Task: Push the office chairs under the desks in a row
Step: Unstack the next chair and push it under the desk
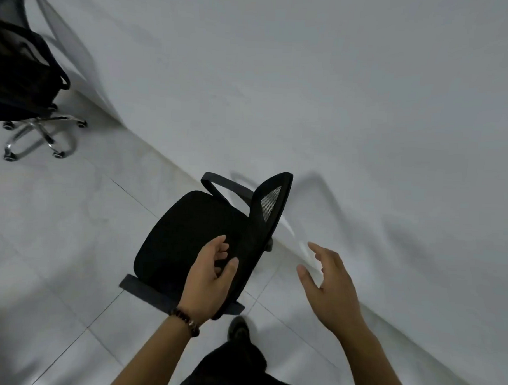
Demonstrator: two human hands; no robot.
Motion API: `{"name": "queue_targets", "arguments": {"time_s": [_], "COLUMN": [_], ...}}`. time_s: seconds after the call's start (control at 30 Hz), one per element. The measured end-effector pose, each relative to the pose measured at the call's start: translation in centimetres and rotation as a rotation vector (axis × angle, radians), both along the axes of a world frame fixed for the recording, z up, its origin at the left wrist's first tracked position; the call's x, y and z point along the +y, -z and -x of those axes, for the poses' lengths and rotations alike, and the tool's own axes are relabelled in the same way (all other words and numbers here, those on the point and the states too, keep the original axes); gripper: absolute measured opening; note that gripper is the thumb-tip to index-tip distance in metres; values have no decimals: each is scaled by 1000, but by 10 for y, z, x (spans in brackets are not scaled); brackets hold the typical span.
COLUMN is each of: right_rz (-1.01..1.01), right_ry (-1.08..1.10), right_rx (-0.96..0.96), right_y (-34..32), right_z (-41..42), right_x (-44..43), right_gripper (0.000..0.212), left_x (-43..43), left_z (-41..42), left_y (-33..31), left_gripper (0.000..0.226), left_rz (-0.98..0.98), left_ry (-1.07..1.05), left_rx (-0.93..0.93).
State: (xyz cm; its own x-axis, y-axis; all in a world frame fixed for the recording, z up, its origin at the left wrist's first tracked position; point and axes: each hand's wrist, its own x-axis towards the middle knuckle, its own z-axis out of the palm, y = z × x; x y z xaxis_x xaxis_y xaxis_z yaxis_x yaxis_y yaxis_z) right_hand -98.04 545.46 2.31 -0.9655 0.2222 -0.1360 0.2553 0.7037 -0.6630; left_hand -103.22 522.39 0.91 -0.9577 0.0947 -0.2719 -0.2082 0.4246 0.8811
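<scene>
Left hand (211, 280) grips the chair (187, 233) by its backrest edge, thumb opposite the fingers. Right hand (327, 283) is released, fingers spread, in the air just beside the backrest. Chair stands on the tile floor (70, 228), well apart from the second chair (22, 74).

- Near chair (186, 241) stands close to the white surface (338, 94) (wall or panel, cannot tell). Whether its backrest (263, 222) touches that surface cannot be told.
- Left hand (211, 280) grips the backrest edge. The near armrest (155, 292) lies just under the wrist and bars a lower reach on that side.
- Right hand (327, 288) hovers with fingers spread, in free air right of the backrest.
- Tiled floor (56, 227) left of the seat lies open up to the second chair (25, 74), well apart. Its chrome base (42, 136) juts onto the tiles.
- Shoe (238, 328) just behind the near chair.
</scene>
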Motion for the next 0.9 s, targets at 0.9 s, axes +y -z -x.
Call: {"name": "queue_targets", "arguments": {"time_s": [0.9], "right_rz": [-507], "right_ry": [-1236], "right_rx": [66], "right_y": [100], "right_z": [277], "right_x": [-10], "right_gripper": [57], "left_x": [88], "left_z": [42], "left_y": [78], "left_gripper": [59], "left_rz": [737], "left_ry": [-608], "left_rx": [-457]}}
